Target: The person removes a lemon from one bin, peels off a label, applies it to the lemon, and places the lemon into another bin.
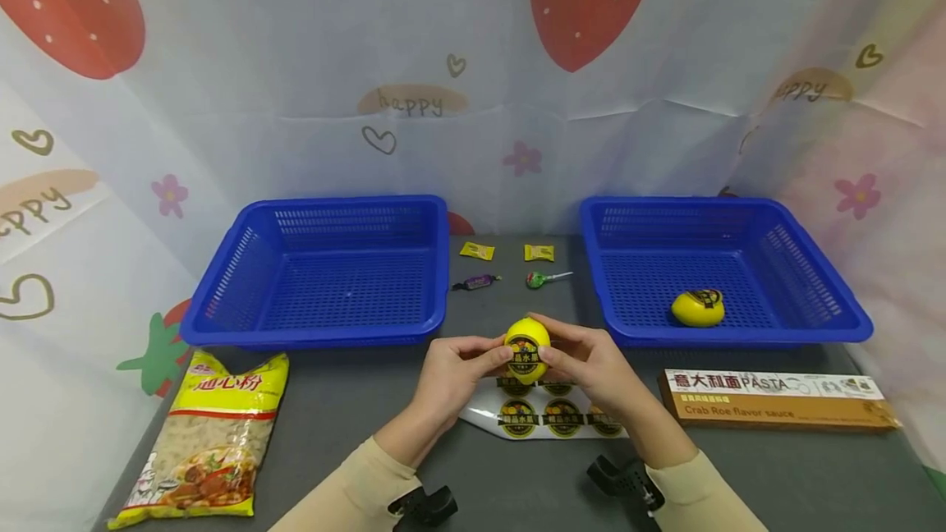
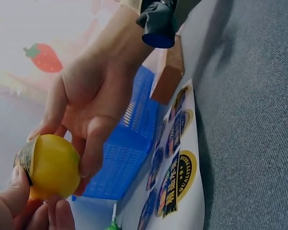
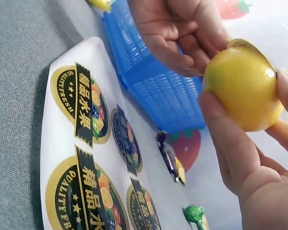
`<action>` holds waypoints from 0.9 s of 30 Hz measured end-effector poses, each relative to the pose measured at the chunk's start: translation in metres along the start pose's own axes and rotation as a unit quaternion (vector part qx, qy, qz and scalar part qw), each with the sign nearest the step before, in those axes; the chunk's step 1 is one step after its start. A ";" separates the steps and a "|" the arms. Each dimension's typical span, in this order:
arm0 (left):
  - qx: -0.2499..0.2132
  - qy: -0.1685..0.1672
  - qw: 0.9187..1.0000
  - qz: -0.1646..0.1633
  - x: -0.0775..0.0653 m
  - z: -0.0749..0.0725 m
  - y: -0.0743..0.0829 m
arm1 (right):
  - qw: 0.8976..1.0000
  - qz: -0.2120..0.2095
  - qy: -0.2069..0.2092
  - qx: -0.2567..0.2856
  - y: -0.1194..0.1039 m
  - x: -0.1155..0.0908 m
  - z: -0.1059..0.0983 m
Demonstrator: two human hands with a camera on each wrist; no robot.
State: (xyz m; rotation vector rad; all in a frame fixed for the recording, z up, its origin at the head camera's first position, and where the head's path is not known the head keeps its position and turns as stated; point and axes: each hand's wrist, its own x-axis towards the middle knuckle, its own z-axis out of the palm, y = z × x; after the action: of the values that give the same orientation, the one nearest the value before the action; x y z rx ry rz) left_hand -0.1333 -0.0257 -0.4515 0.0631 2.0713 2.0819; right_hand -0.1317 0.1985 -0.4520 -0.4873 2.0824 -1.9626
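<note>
A yellow lemon (image 1: pixel 526 328) is held up over the table between both hands. A round black and gold label (image 1: pixel 525 356) sits on its near side; in the left wrist view one edge stands off the peel. My left hand (image 1: pixel 452 369) grips the lemon from the left, thumb at the label's edge. From the other side my right hand (image 1: pixel 597 364) holds it, with its thumb also at the label. Beneath the hands lies a white sheet (image 1: pixel 484 415) of matching round labels, clearly seen in the right wrist view as fruit stickers (image 3: pixel 93 196).
A blue basket (image 1: pixel 314 335) stands back left; another blue basket (image 1: pixel 739 337) at right holds a labelled lemon (image 1: pixel 698 309). Between them lie wrapped candies (image 1: pixel 476 282) and a lollipop (image 1: pixel 538 279). A pasta bag (image 1: pixel 207 442) is at left, a pasta box (image 1: pixel 779 413) at right.
</note>
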 end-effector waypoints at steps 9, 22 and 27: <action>-0.036 -0.003 0.999 0.008 0.001 0.000 -0.003 | 1.000 0.005 -0.005 0.024 -0.001 0.001 0.000; 0.067 -0.009 0.993 0.097 -0.004 0.003 0.001 | 0.999 0.028 0.011 0.023 -0.001 -0.002 0.000; 0.133 -0.026 0.986 0.093 -0.007 0.003 0.006 | 1.000 0.010 0.004 0.016 -0.001 -0.004 0.004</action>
State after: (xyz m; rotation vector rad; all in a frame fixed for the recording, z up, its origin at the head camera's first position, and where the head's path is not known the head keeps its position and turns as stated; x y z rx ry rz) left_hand -0.1267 -0.0235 -0.4447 0.3598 2.3785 1.8600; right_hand -0.1268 0.1963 -0.4513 -0.4513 2.0497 -1.9878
